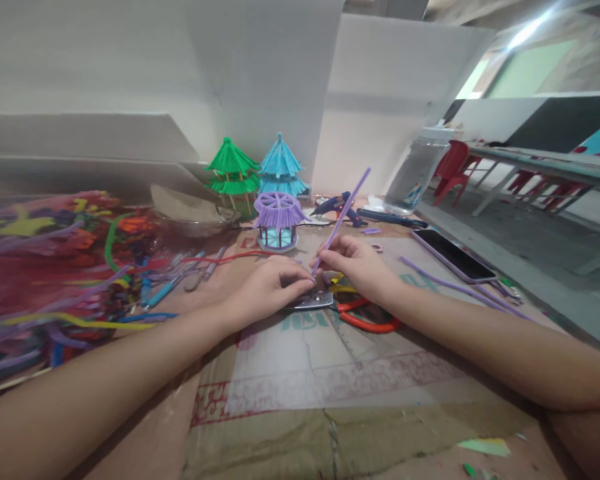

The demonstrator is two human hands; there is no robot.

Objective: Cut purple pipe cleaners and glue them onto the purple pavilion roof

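Observation:
Between thumb and fingers, my right hand point(355, 263) pinches a purple pipe cleaner point(343, 217) that slants up to the right. My left hand point(275, 283) is closed at the lower end of the same pipe cleaner, its fingertips pressed together there. Under the hands lie a metal tool point(315, 301), partly hidden, red-handled scissors point(370, 325) and a clear ruler point(347, 340). Just beyond them stands a small purple-roofed pavilion model point(279, 217) with a light blue base. A green-roofed model point(233, 167) and a blue-roofed one point(281, 160) stand behind it.
Pipe cleaners and craft bits point(40, 267) are heaped at left, beside a clear bowl point(193, 217). A glue gun point(340, 207) and a water bottle point(417, 173) stand at the back. A phone point(453, 255) lies at right, near loose purple pipe cleaners point(460, 285) and the table edge.

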